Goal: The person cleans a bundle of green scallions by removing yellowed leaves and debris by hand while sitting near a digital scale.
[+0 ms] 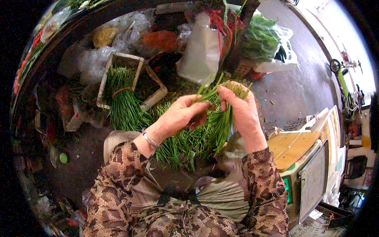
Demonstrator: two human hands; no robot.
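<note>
My right hand (pixel 244 111) grips a bunch of garlic chives (pixel 224 133), its cut ends up by the fingers and its leaves hanging down. My left hand (pixel 188 112), with a silver bangle (pixel 150 139) on the wrist, pinches a few chive stalks (pixel 204 94) just left of that bunch. Below both hands, a loose heap of chives (pixel 183 145) lies in front of my knees. To the left, a bundle of chives (pixel 127 103) tied with a red band (pixel 121 91) leans in a white foam box (pixel 102 91). The left fingertips are partly in shadow.
Clear plastic bags (pixel 202 50) and red string (pixel 219 22) hang ahead. A bag of green vegetables (pixel 263 38) stands at the upper right. Close on my right is a scale (pixel 314 180) with a wooden board (pixel 293 148) on top. A green bicycle (pixel 345 84) stands farther right.
</note>
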